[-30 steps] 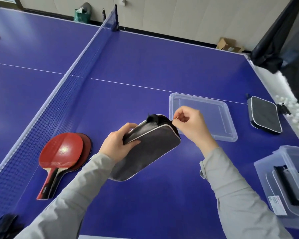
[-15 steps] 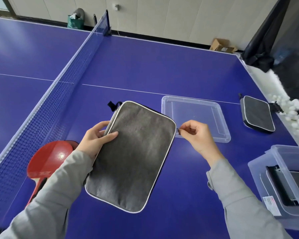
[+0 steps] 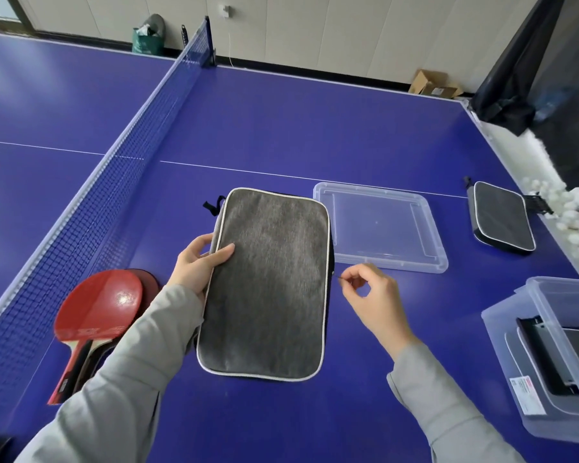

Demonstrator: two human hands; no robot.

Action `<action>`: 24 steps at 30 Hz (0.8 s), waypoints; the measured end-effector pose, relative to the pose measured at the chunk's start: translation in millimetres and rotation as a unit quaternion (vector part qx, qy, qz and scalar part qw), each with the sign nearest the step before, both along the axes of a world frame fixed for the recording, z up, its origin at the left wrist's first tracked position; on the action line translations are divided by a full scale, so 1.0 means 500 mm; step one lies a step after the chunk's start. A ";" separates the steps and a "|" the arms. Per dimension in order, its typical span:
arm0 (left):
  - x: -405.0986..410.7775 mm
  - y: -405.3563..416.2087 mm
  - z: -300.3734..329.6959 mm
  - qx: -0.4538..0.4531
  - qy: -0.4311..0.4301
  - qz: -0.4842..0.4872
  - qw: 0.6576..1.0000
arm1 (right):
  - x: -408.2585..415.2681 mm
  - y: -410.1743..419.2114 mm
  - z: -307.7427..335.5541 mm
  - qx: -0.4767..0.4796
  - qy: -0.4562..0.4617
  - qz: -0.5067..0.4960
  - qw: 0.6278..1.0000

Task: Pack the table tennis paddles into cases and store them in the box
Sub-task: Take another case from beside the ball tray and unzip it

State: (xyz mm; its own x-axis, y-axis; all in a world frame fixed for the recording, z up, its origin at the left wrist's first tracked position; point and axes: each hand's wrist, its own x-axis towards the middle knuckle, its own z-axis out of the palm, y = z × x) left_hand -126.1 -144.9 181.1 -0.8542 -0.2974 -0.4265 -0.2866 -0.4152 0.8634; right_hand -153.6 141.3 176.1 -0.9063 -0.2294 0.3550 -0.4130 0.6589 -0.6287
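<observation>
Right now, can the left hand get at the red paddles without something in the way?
Probably yes. The red paddles lie just left of the left hand, bare table between them. But that hand grips the grey case, so it would have to let go first.

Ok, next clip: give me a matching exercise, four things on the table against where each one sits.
Things:
1. grey case
2. red paddles
3. clear lid
4. clear box

Places:
A. flat on the table, just beyond the right hand
B. beside the net, left of the left hand
C. at the near right edge, dark cases inside
D. gripped by the left hand on its left edge

Pairs: 1-D, 2-B, 3-A, 4-C
</observation>
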 end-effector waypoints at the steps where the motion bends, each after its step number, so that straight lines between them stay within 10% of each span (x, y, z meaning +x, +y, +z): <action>1: -0.002 0.002 0.001 -0.001 -0.006 0.015 1.000 | 0.008 0.002 -0.004 0.002 0.006 0.005 1.000; 24: -0.010 0.141 -0.045 -0.033 -0.108 0.412 0.904 | 0.235 -0.080 -0.068 -0.214 -0.207 -0.093 0.950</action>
